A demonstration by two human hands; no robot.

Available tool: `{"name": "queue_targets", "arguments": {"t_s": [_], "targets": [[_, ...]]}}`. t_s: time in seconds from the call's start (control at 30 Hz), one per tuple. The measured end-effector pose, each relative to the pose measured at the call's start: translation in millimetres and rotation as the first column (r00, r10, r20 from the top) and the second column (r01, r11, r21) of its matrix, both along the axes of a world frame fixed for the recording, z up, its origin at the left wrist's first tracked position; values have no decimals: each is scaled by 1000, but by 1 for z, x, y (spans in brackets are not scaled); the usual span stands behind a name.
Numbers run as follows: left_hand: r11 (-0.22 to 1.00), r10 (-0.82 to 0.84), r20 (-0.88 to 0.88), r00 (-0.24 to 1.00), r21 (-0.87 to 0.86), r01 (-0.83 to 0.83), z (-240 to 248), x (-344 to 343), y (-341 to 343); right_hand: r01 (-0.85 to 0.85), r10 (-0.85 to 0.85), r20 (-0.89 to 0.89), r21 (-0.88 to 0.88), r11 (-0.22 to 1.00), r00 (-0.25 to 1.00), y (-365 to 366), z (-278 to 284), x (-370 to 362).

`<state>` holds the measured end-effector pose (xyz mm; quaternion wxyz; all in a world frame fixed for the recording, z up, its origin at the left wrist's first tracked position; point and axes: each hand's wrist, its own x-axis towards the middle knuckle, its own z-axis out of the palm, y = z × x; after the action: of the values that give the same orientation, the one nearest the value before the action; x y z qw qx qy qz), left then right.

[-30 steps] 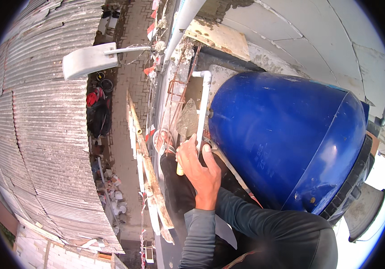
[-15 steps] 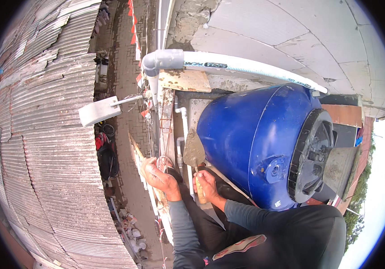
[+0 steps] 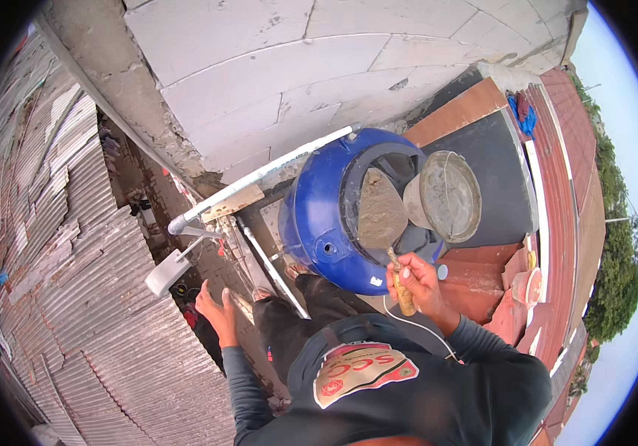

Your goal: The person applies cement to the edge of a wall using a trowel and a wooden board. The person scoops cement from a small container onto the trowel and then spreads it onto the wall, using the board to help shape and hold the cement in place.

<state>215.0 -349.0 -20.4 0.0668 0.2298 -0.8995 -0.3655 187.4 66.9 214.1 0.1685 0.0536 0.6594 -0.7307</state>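
- Over the dark top of a blue barrel (image 3: 317, 215), I see a trowel (image 3: 381, 212), its broad blade pointing away from the person and its wooden handle toward them.
- The right hand (image 3: 424, 285) is clamped on that handle, its fingers curled round and the thumb laid against it.
- Grey, rough stuff coats the blade; from where I stand I cannot tell whether it touches the barrel's top.
- Just beside the blade, at its right, a grey-stained bucket (image 3: 454, 196) tilts its round mouth toward me, a thin wire crossing it.
- The left hand (image 3: 218, 314) is empty and spread, thumb parted from the fingers, out near the edge of the corrugated roof (image 3: 88, 305).
- Both hands are well apart, with the person's dark trousers (image 3: 323, 297) between them.
- A long white pipe (image 3: 263, 177) slants past the barrel, in front of the pale block wall (image 3: 297, 82); a thinner white pipe (image 3: 273, 266) runs lower down, near the bare feet (image 3: 297, 270).
- Close to the roof's edge hangs a pale street lamp (image 3: 166, 273).
- Off to the right lie reddish roof sheets (image 3: 479, 275), and beyond them green trees (image 3: 614, 286) stand against the sky (image 3: 624, 97).
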Motion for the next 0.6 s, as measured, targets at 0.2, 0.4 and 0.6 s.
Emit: {"name": "queue_targets", "arguments": {"t_s": [0.2,0.4,0.6], "targets": [[983,-185,-13,983,-2,185,29,-23,44,404,-87,-418,773,488,904,109,58,11],[857,-475,-81,876,185,481,107,-95,143,291,82,-285,953,-82,955,198,89,-13],[493,-693,-240,680,530,690,176,-154,286,199,401,-11,880,-431,916,247,47,-108]]}}
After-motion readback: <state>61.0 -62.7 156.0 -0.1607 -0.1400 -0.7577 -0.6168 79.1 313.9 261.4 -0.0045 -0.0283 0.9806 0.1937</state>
